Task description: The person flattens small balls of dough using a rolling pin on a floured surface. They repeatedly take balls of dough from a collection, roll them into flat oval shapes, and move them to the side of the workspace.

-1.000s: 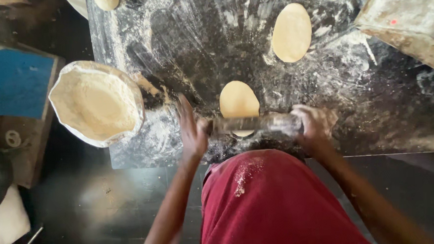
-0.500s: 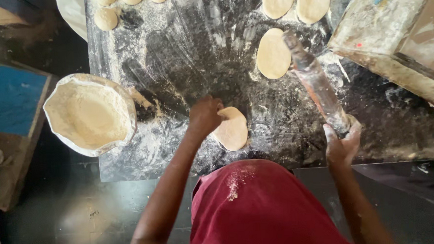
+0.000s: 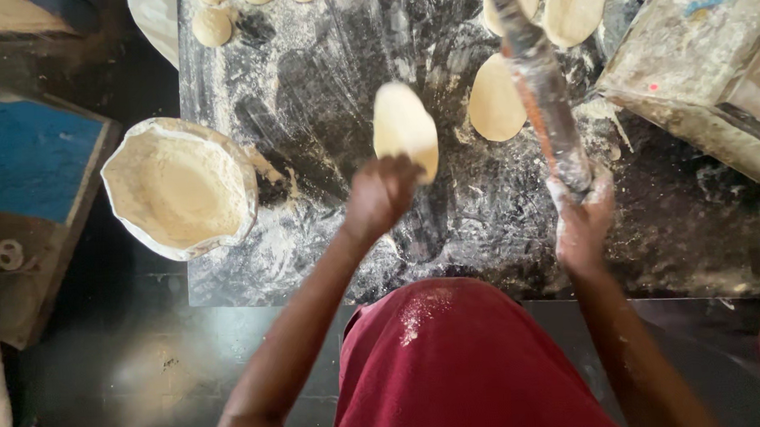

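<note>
Dough disc (image 3: 404, 129) now hangs lifted off the floured slab (image 3: 324, 113), pinched in the left hand (image 3: 379, 196) — a moment ago it lay flat there — while the right hand (image 3: 581, 222) grips the rolling pin (image 3: 541, 78) raised clear beside it, so rolling looks finished.

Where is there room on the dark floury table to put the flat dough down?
The widest bare patch of the table lies between the flour bowl, the dough balls at the far edge and the rolled discs. The near strip between the left hand holding the lifted disc and the right hand holding the rolling pin is bare too. Far right is crowded.
</note>
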